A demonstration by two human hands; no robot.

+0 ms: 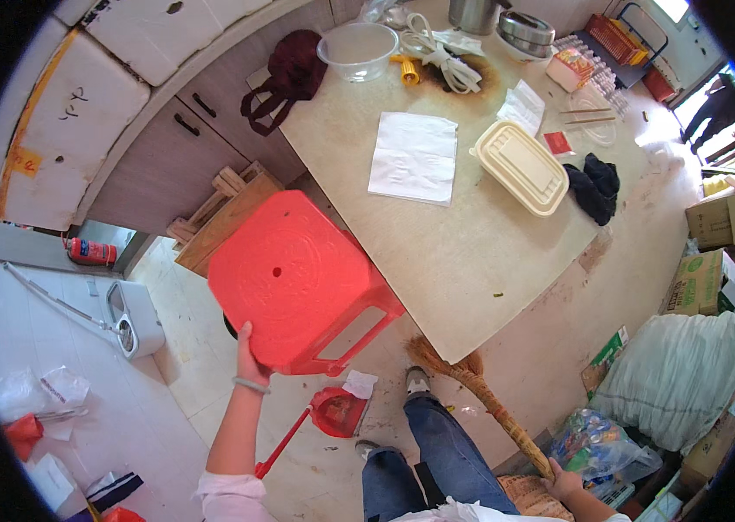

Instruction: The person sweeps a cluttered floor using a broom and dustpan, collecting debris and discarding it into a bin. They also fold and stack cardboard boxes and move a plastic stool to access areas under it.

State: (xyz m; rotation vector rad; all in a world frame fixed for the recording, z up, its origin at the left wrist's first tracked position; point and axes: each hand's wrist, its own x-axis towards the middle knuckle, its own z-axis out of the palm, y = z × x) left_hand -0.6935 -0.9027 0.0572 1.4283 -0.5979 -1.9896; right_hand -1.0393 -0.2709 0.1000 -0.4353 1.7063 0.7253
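Observation:
My left hand (255, 355) grips the near corner of a red plastic stool (296, 274), which is tilted beside the table's left edge with its seat facing me. My right hand (562, 481) is closed around the handle end of a straw broom (495, 408). The broom's bristles lie partly under the near corner of the table (446, 287). On the floor below the stool rests a red long-handled dustpan (340, 412) with debris in it and a piece of white paper (360, 384) at its rim.
On the tabletop are a lidded food container (522, 168), white paper sheets (413, 156), a dark cloth (594, 189) and a plastic bowl (358, 52). Cardboard boxes (695, 284) and a bag of cans (602, 447) line the right. A mop bucket (139, 320) stands left. A person (720, 111) is at the doorway.

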